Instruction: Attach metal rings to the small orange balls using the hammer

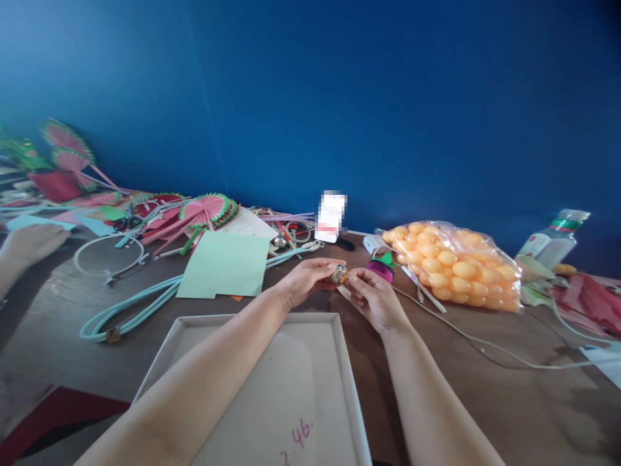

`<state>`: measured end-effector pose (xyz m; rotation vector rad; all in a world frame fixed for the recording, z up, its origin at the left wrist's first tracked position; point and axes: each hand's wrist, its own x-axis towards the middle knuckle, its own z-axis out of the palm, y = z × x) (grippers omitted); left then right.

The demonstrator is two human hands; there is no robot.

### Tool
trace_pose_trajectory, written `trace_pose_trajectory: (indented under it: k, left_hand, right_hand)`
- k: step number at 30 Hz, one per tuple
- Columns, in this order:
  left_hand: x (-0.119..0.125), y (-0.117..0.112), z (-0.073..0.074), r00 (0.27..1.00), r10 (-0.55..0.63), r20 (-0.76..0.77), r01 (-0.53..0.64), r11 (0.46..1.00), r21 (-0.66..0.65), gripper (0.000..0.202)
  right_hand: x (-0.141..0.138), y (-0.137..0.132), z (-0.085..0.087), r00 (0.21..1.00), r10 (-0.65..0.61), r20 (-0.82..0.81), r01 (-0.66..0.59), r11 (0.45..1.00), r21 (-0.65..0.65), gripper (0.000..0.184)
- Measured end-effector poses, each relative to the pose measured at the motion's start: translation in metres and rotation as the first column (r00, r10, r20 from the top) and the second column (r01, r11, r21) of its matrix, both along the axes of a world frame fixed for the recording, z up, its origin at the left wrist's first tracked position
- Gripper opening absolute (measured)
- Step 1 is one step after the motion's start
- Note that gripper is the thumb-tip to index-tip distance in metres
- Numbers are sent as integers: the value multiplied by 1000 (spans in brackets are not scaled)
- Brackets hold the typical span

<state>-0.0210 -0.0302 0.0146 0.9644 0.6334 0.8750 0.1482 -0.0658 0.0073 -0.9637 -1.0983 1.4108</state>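
Note:
Above the far edge of a shallow white box lid point(334, 362), my left hand point(310, 279) grips a small shiny metallic ball point(338, 274) between thumb and fingers. My right hand point(376, 294) is close beside it, its thumb and fingertips pinched together at the ball's right side. Whatever is in that pinch is too small to make out. Just behind my right hand lies a purple round piece point(381, 270) with green leaf shapes on top. A pale green sheet of paper point(226, 265) lies to the left of my left hand.
A clear bag of orange balls point(451, 265) and a bottle point(555, 239) stand right. A white cable point(509, 366) crosses the table. Left are paper fans point(208, 210), pale blue tubing point(130, 307), a white hoop point(80, 265) and another person's hand point(36, 244). A phone point(330, 217) leans near the wall.

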Motion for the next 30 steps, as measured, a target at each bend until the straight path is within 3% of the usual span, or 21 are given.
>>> trace_pose_trajectory:
  k: [30]
  left_hand:
    - [0, 2, -3, 1000, 10, 17, -9, 999, -32, 41]
  right_hand:
    - [0, 0, -1, 998, -59, -20, 59, 998, -16, 22]
